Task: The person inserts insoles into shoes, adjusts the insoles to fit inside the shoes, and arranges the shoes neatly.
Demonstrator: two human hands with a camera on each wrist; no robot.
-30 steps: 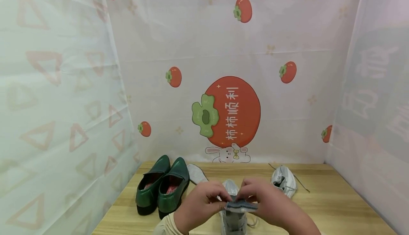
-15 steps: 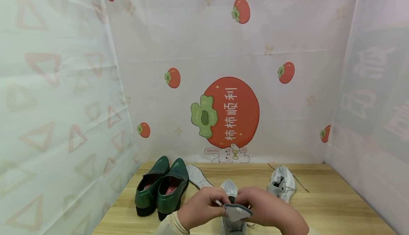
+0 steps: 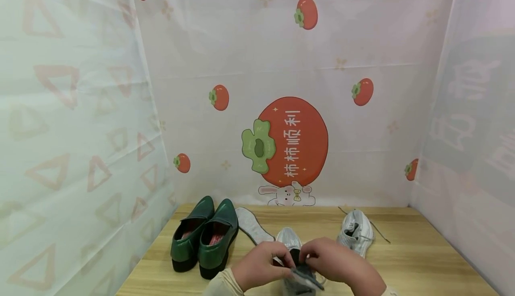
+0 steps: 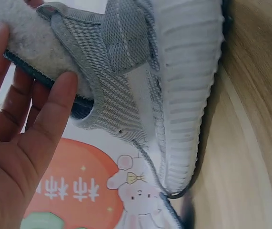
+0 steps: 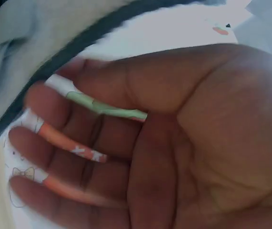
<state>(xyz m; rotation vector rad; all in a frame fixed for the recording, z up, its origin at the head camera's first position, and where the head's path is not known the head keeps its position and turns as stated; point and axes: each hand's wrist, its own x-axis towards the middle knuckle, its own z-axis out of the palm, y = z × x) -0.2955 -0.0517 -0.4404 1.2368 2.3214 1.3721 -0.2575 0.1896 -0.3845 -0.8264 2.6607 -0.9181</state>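
My left hand [image 3: 263, 264] pinches a fleecy grey insole [image 4: 35, 45] with a dark edge, thumb on the fleece and fingers underneath. In the left wrist view, one end of this insole sits inside the opening of a grey knit sneaker [image 4: 121, 95] with a ribbed white sole. My right hand [image 3: 339, 262] is over the sneaker's opening, its fingers spread and loosely bent. In the right wrist view, the thumb and index fingertip lie at the insole's dark edge; whether they press on it is unclear. My hands partly cover the sneaker in the head view.
A second grey insole [image 3: 253, 226] lies on the wooden table [image 3: 418, 260] left of the sneaker. Green loafers [image 3: 217, 238] stand at the left. Another grey sneaker [image 3: 357, 231] with loose laces is at the back right. Printed cloth walls [image 3: 193, 126] enclose the table.
The insole has tipped downward over the sneaker, its free end swinging lower and to the right. My right fingers have loosened from it, while the left hand keeps hold.
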